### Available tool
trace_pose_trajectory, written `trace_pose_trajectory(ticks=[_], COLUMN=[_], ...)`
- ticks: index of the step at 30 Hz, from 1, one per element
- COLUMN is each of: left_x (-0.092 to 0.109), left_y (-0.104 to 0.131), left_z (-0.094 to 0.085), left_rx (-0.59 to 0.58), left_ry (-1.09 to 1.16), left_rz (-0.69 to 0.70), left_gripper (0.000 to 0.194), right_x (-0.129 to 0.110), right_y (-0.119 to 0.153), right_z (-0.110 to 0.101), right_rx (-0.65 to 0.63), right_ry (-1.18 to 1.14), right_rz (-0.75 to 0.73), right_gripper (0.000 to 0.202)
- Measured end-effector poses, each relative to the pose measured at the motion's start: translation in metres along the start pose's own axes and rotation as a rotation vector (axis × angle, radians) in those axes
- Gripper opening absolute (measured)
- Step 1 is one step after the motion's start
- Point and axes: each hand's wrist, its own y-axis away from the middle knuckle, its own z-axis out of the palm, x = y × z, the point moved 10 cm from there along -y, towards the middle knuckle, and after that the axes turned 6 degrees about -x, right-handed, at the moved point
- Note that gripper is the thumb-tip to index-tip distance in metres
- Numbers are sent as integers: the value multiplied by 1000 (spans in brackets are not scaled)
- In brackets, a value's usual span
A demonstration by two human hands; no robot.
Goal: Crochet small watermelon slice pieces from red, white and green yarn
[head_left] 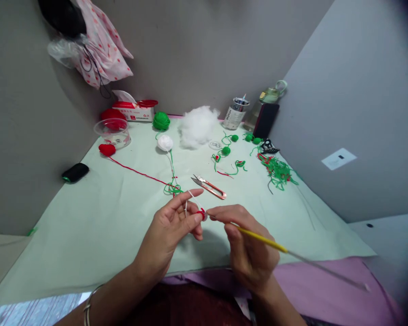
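Note:
Between thumb and fingers, my left hand [172, 222] pinches a small red and white crochet piece [201, 213]. White yarn [190, 194] loops over its raised index finger. My right hand [250, 240] grips a crochet hook [263, 240] with a yellow handle and a long metal shaft; its tip meets the crochet piece. Just beyond the hands lie thread snips [209, 186] with copper-coloured handles. A tangle of green yarn [173, 188] rests past my left fingertips, and a red strand [139, 173] runs from it to a small red yarn ball [107, 150].
White stuffing [199, 127] sits at the back beside a green yarn ball [161, 121] and a white yarn ball [165, 142]. Small green balls [226, 151] and a heap of yarn scraps [279, 173] lie at right. A plastic tub [114, 134], tissue box [136, 111], tin [235, 114] and bottle [258, 111] line the back.

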Motion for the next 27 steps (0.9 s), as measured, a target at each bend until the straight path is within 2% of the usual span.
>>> trace_pose_trajectory(ticks=[2, 7, 11, 14, 17, 19, 20, 22, 25, 27], left_x=[0, 1, 1, 0, -4, -12, -16, -19, -12, -7], left_y=[0, 0, 0, 0, 0, 0, 1, 1, -1, -3], left_z=[-1, -3, -3, -2, 4, 11, 13, 14, 10, 11], left_rx=[13, 32, 34, 31, 4, -42, -58, -56, -22, -33], left_ry=[-12, -9, -23, -14, 56, 164, 216, 280, 262, 210], left_rz=[14, 45, 45, 38, -10, -105, -159, -231, -200, -161], left_gripper=[42, 45, 45, 47, 54, 56, 56, 52, 48, 48], right_x=[-8, -11, -22, -21, -21, -22, -21, -12, 13, 21], right_y=[0, -2, -3, -1, 4, 8, 9, 8, 4, 1], right_z=[0, -2, -1, 2, 11, 13, 12, 2, -13, -14], right_rx=[-8, 33, 57, 65, 51, 76, 95, 131, 222, 236], right_ry=[69, 60, 219, 280, 435, 525, 518, 360, -50, -196], right_rz=[-62, -68, -156, -164, -193, -217, -208, -114, 95, 164], right_gripper=[23, 21, 19, 20, 25, 31, 32, 29, 25, 24])
